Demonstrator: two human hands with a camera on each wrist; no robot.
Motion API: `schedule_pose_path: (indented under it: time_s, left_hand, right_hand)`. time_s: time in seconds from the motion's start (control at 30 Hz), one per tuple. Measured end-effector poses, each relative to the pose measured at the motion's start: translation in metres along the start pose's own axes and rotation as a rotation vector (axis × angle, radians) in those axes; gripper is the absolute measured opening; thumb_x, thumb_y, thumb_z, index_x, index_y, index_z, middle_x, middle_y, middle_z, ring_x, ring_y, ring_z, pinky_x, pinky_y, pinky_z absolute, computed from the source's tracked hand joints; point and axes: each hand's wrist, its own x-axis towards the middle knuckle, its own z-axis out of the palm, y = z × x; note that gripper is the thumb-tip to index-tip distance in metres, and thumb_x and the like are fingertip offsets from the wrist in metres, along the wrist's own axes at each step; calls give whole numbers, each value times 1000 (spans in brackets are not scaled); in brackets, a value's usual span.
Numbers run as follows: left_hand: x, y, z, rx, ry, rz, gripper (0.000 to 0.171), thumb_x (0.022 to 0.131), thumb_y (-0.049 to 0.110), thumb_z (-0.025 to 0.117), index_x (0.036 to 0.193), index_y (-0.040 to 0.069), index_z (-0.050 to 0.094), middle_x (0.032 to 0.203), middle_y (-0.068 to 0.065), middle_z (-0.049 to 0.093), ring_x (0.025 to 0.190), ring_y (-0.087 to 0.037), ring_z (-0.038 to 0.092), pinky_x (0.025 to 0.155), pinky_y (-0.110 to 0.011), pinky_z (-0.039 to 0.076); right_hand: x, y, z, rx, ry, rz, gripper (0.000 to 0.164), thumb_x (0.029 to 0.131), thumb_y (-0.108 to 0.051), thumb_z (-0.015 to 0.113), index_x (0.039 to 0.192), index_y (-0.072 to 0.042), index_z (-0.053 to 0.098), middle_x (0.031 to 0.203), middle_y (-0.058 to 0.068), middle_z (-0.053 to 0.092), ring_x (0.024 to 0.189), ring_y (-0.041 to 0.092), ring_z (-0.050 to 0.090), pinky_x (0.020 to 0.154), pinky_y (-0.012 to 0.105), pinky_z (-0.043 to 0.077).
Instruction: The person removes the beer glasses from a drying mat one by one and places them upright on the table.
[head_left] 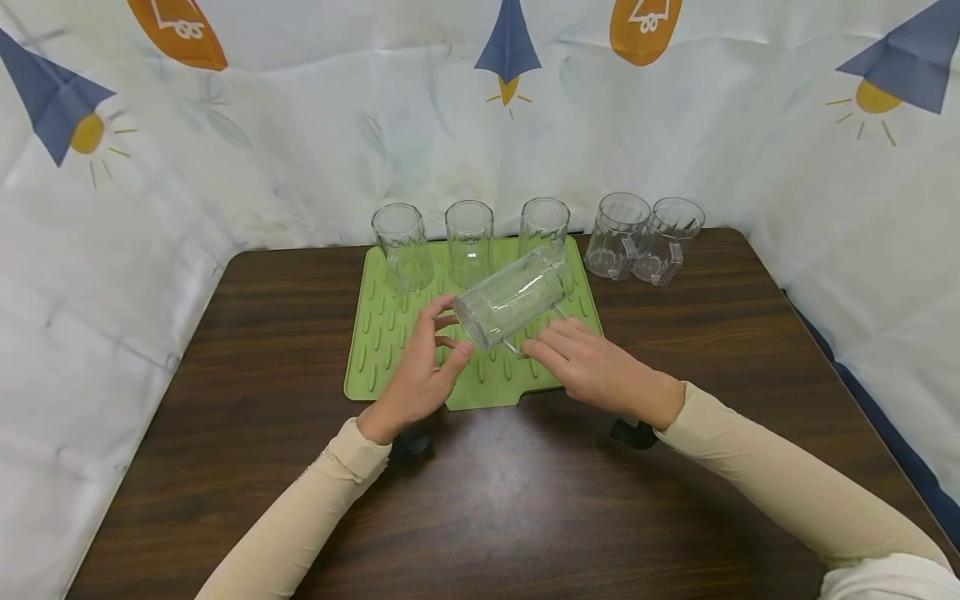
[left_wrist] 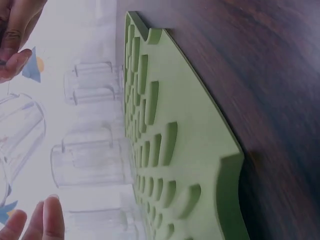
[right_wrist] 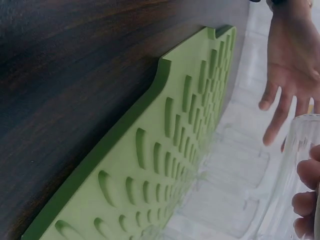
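Observation:
A clear glass mug (head_left: 512,298) is held tilted above the green drying mat (head_left: 378,367). My right hand (head_left: 592,367) grips it by the handle, and in the right wrist view the curled fingers (right_wrist: 306,200) show beside the glass. My left hand (head_left: 422,367) is spread near the mug's rim, its fingers apart; whether a fingertip touches the glass I cannot tell. Behind, three more glass mugs stand on the mat: a left one (head_left: 403,250), a middle one (head_left: 470,246) and a right one (head_left: 544,225), partly hidden by the held mug.
Two further glass mugs, one (head_left: 617,237) beside the other (head_left: 667,242), stand on the dark wood table (head_left: 247,350) right of the mat, handles toward me. A white patterned cloth (head_left: 315,125) hangs along the back and both sides.

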Motion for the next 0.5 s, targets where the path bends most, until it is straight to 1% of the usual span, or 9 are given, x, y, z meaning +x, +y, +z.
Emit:
schedule_pose_path:
  time_s: [0.1, 0.17, 0.23, 0.3, 0.37, 0.5]
  left_hand:
    - [1, 0, 4, -10, 7, 12, 77, 104, 52, 55, 160, 11, 22, 159, -16, 35, 139, -36, 50, 97, -51, 57]
    - [2, 1, 7, -17, 12, 14, 77, 103, 44, 62, 159, 10, 22, 158, -17, 36, 139, -36, 51, 95, -55, 57]
    - [3, 3, 10, -11, 15, 16, 78, 100, 34, 68, 159, 10, 22, 156, -17, 37, 137, -35, 52, 94, -57, 57]
    - [4, 4, 13, 5, 29, 23, 81, 96, 25, 73, 158, 10, 23, 154, -16, 39, 135, -33, 53, 93, -57, 57]
    - [5, 5, 16, 23, 50, 41, 85, 91, 18, 78, 157, 9, 25, 154, -16, 41, 132, -31, 53, 91, -57, 57]
    - [7, 6, 20, 67, 102, 100, 89, 86, 14, 84, 154, 3, 29, 152, -16, 44, 126, -31, 55, 88, -53, 58]
  right_hand:
    - [-2, -1, 1, -22, 3, -9, 21, 102, 8, 50, 115, 0, 66, 95, 7, 66, 84, 21, 56, 72, 32, 46]
    - [-3, -2, 2, -33, 3, -13, 23, 107, 3, 45, 115, 1, 66, 95, 7, 66, 84, 20, 56, 72, 32, 46]
    - [-5, -2, 2, -38, 4, -15, 25, 110, -1, 41, 115, 1, 66, 95, 7, 67, 85, 20, 56, 73, 32, 47]
    - [-6, -3, 3, -38, 3, -11, 26, 110, -2, 41, 116, 1, 66, 96, 7, 67, 86, 20, 57, 73, 33, 47]
    - [-8, -4, 3, -37, -7, -5, 23, 109, -1, 45, 117, 1, 66, 98, 8, 68, 87, 21, 58, 73, 33, 47]
    - [-10, -6, 1, -29, -32, 18, 19, 102, 4, 56, 119, 0, 66, 101, 8, 69, 89, 21, 59, 75, 34, 48]
